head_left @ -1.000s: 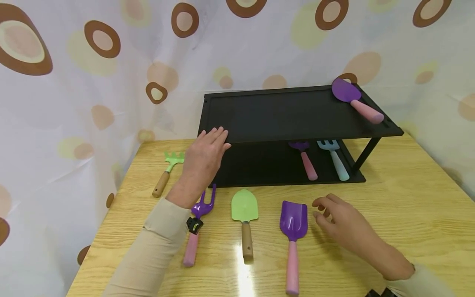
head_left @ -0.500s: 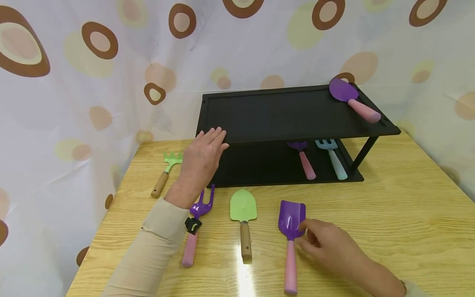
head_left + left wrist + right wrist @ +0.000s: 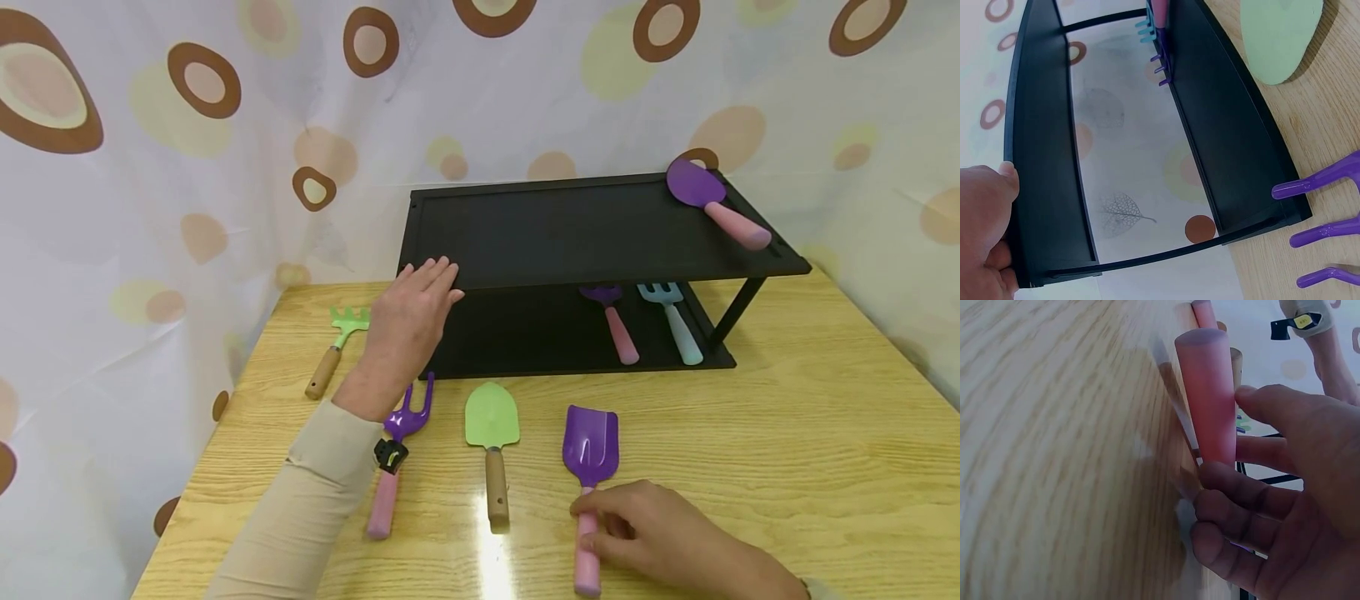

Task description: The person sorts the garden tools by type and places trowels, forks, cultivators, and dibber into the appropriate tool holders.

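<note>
With fingers laid straight over the front left corner, my left hand (image 3: 411,312) rests on the top board of a black two-tier shelf (image 3: 555,237). In the left wrist view its thumb lies along the board's edge. My right hand (image 3: 660,533) pinches the pink handle of a purple hand shovel (image 3: 591,442) lying on the table, blade away from me. The right wrist view shows the thumb against the handle (image 3: 1210,394) and the fingers curled at its other side. Left of it lie a green trowel (image 3: 492,417) with a wooden handle and a purple garden fork (image 3: 405,423), partly behind my left wrist.
A green hand rake (image 3: 330,358) lies left of the shelf. A purple trowel (image 3: 697,183) is on the top board's right end. Below it, on the lower board, are a purple pink-handled tool (image 3: 621,333) and a light blue fork (image 3: 681,329). A patterned curtain (image 3: 525,92) hangs behind.
My right hand has moved left and toward me, from beside the shovel's blade to its handle, which it now pinches. The left hand has stayed on the shelf corner.
</note>
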`<action>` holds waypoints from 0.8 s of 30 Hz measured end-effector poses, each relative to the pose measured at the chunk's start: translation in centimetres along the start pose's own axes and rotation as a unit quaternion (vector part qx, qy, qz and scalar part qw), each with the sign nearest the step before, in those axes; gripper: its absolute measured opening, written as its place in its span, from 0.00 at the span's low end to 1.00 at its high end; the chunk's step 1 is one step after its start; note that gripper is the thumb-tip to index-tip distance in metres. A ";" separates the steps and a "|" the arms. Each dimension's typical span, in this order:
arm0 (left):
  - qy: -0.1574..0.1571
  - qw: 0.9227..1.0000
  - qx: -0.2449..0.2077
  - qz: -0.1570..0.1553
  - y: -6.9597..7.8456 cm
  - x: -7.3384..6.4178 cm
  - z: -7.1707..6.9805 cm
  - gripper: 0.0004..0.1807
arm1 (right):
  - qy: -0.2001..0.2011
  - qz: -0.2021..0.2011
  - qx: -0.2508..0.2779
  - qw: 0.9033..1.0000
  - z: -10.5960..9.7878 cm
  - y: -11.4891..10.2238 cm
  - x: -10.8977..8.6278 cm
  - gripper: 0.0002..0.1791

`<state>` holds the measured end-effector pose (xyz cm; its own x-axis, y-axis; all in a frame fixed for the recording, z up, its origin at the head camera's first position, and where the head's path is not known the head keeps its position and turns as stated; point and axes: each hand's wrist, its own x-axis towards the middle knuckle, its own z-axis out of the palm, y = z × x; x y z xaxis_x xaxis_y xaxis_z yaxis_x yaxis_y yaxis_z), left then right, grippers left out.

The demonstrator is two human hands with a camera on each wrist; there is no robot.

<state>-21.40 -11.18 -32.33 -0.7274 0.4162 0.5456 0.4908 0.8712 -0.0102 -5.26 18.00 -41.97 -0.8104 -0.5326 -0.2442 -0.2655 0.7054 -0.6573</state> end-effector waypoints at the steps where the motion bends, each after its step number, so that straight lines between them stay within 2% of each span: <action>1: 0.000 1.000 0.000 0.000 0.0 0.0 0.0 0.22 | 0.000 0.002 -0.005 1.000 0.1 0.0 0.0 0.20; 4: -0.001 1.000 0.000 0.000 0.1 0.0 0.0 0.22 | 0.020 0.003 -0.038 0.999 0.2 0.0 -0.1 0.21; 9: -0.001 1.000 0.001 -0.002 0.1 0.0 -0.1 0.22 | 0.047 0.032 -0.092 0.994 0.2 -0.2 -0.3 0.23; 15: 0.001 1.000 0.004 -0.001 0.1 0.0 -0.1 0.22 | 0.067 0.096 -0.068 0.991 0.1 0.0 -0.4 0.15; 18: 0.000 1.000 0.005 0.000 0.1 0.0 -0.1 0.22 | 0.093 0.103 -0.070 0.988 0.0 0.0 -0.5 0.19; 24: 0.003 1.000 0.009 0.002 0.0 0.0 0.0 0.22 | 0.136 0.105 -0.109 0.979 -0.2 0.2 -0.7 0.28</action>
<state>-21.37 -11.15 -32.32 -0.7223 0.4185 0.5506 0.4857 0.8737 -0.0270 -4.82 18.60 -41.81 -0.9602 -0.2424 -0.1392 -0.1599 0.8848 -0.4376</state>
